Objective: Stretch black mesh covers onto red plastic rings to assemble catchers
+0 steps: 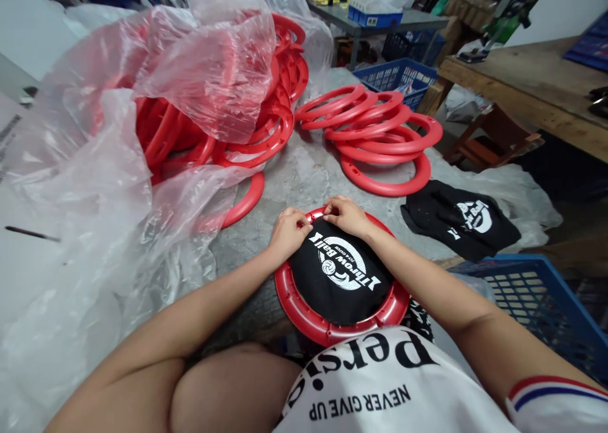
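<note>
A red plastic ring (297,303) rests against my lap and the table edge, its channelled side facing up. Across its opening lies a round black fabric piece (327,300) with a white "Throw Ball" print. At the far left of the rim, my left hand (289,232) is closed, thumb and fingers pinching the fabric edge. My right hand (349,216) pinches the same edge a little to the right, at the top of the ring. The fingertips partly hide the cloth where they grip it.
Several finished-looking red rings (384,175) overlap at the back right. A plastic-covered heap of red rings (166,135) fills the left. More printed black cloth (465,221) lies at right, above a blue crate (527,294). Behind stand a wooden table (536,85) and another blue basket (380,75).
</note>
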Available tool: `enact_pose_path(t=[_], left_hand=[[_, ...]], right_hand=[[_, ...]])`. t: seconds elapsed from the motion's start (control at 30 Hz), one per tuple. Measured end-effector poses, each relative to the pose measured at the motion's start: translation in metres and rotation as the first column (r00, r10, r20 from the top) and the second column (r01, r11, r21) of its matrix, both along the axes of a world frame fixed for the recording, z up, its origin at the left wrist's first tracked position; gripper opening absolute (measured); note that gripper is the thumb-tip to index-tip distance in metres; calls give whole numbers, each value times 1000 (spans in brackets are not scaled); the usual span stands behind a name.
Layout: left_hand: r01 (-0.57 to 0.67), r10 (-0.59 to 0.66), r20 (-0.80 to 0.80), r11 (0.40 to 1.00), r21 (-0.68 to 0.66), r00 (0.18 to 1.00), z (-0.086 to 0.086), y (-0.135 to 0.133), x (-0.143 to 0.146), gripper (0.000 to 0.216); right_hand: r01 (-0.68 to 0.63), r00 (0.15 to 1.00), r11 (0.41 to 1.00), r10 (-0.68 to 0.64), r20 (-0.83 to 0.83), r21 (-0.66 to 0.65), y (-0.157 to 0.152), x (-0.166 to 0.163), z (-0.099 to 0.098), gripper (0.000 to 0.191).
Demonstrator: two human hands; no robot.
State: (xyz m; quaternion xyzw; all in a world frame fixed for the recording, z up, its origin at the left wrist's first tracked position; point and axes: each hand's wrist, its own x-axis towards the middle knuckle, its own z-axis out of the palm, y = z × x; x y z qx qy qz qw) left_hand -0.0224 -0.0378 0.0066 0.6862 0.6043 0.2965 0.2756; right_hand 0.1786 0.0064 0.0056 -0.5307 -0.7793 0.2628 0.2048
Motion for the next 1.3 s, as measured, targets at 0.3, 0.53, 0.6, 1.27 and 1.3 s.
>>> enact_pose_path(t=[0.3,0.53,0.6,1.27,1.3], left_hand=[[48,-47,23,998,-38,999,4,14,-1,9],[49,-48,84,999,-8,995,-5,15,-3,11],[49,-49,90,999,0,995,-5,14,-3,11],[-44,47,51,997,-57,998,-5,15,0,12],[-43,46,45,997,-63,998,-5,16,0,12]], right_hand=[[75,967,995,-55,249,-71,-11,-5,20,19],[-191,981,979,192,7,-73,18,-18,23,11],[-238,971,961,235,-38,-138,22,-22,14,9],[-94,991,992,85,-107,-87,14,-22,-5,9],[-88,992,993,80,-100,-82,14,-23,-4,9]])
